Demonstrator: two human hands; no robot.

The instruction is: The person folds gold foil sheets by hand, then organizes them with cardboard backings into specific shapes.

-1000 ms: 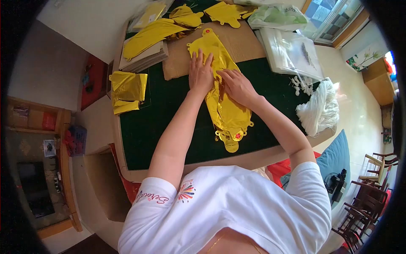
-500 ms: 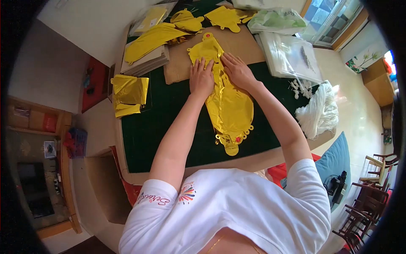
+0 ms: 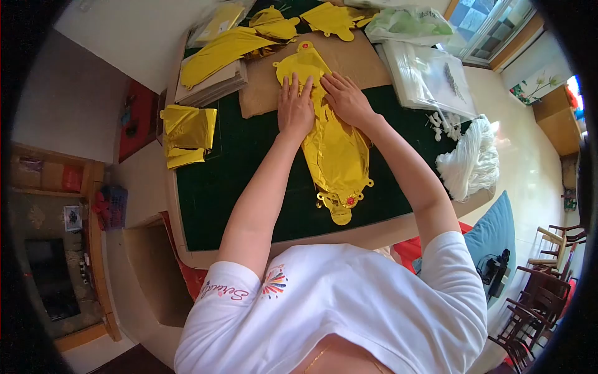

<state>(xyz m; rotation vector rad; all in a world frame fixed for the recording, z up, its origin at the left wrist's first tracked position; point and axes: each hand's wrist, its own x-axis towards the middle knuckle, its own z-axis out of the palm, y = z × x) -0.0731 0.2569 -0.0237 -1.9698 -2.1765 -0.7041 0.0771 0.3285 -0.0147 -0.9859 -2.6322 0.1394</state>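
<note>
A long gold foil balloon, flat and creased, lies lengthwise on the dark green table cover, its far end over a brown cardboard sheet. Small tabs and a red spot show at both of its ends. My left hand rests flat on the balloon's left edge near the far end, fingers stretched forward. On the opposite edge, my right hand lies flat with its fingers pointing up and left. Neither hand grips anything. Part of the foil is hidden under both palms.
More gold foil pieces lie over a stack of boards at the far left. A folded gold foil bundle sits at the left edge. On the right are clear plastic bags and a hank of white string.
Both hands stay flat on the foil, with the fingers shifted slightly. The foil's lower right edge looks narrower and its near-end tabs lie differently. The whole view has moved a little.
</note>
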